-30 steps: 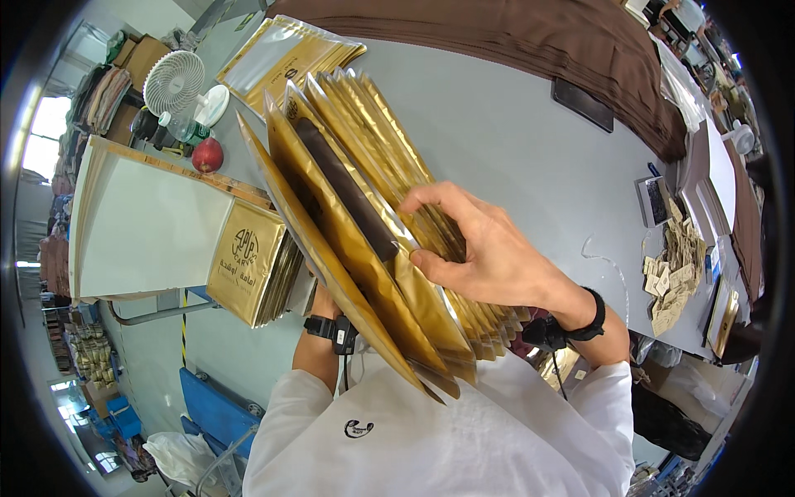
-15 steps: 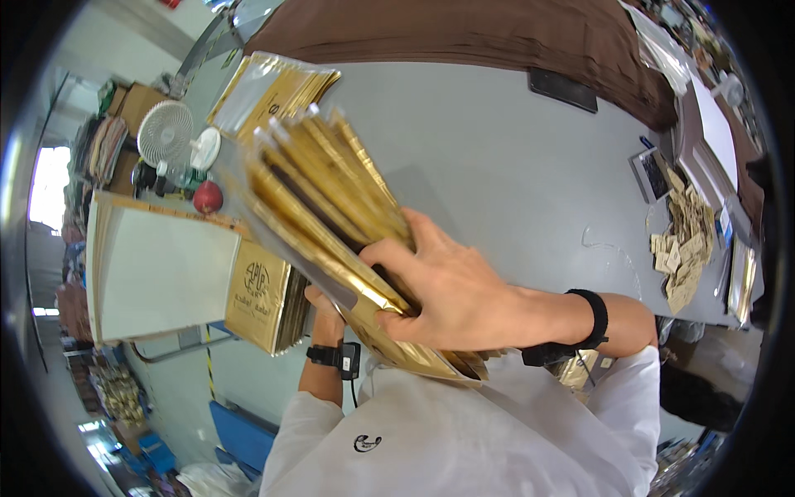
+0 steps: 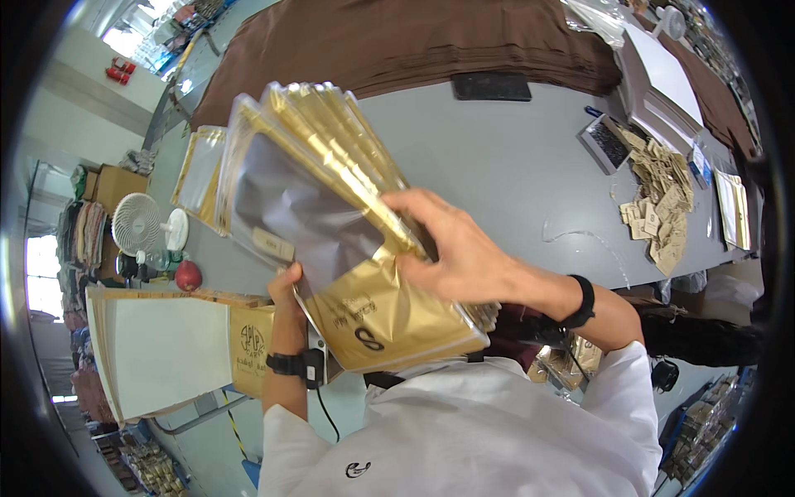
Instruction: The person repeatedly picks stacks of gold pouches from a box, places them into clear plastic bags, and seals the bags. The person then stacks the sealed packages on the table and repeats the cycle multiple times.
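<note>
A thick bundle of flat, clear-fronted gold plastic packages (image 3: 389,311) is held up in front of my chest, tilted, its far ends fanned apart. The front package has a dark grey panel and a small pale tag (image 3: 273,245) inside. My right hand (image 3: 455,253) grips the bundle's right edge, thumb on the front face and fingers behind. At the lower left edge my left hand (image 3: 286,286) is closed on the bundle; its thumb tip shows and the other fingers are hidden. More gold packages (image 3: 199,178) lie on the table just beyond.
Brown cloth (image 3: 397,41) is piled along the grey table's (image 3: 513,166) far side, with a black flat object (image 3: 491,86) before it. Paper tags (image 3: 658,195) are heaped at right beside a small box (image 3: 607,142). At left are a white fan (image 3: 137,224), a white board (image 3: 170,352) and gold packages (image 3: 251,340).
The bundle has turned so its front face shows, where before mostly its edges did. Both hands stay on it. The view has shifted, showing more of the table's right side.
</note>
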The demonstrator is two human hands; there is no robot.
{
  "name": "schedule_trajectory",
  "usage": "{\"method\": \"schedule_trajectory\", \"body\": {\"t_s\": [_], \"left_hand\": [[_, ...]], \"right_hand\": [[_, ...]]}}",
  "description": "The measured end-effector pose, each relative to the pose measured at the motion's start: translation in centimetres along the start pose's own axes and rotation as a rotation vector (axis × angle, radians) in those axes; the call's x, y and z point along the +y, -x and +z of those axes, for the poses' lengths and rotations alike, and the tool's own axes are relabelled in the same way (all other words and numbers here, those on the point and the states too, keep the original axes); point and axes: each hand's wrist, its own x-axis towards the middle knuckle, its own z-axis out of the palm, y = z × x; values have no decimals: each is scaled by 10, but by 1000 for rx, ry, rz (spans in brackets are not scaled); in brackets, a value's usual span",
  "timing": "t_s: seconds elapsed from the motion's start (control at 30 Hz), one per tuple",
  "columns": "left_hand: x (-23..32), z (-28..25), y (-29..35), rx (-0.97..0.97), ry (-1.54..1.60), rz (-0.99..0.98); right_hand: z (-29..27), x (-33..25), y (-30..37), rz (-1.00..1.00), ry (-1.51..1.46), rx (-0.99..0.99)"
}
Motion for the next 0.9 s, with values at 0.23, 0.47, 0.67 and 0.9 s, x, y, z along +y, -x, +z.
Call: {"method": "schedule_trajectory", "body": {"t_s": [0.23,0.47,0.67,0.9], "left_hand": [[-6,25,-80,87,-13,-283],[-2,20,-83,-41,35,-333],[13,14,-37,-79,96,-204],[22,6,-24,88,68,-74]], "right_hand": [[-33,85,9,562,-485,34],[-27,49,21,483,-445,60],[0,-63,14,-128,153,-46],[12,-98,-7,-331,387,51]]}}
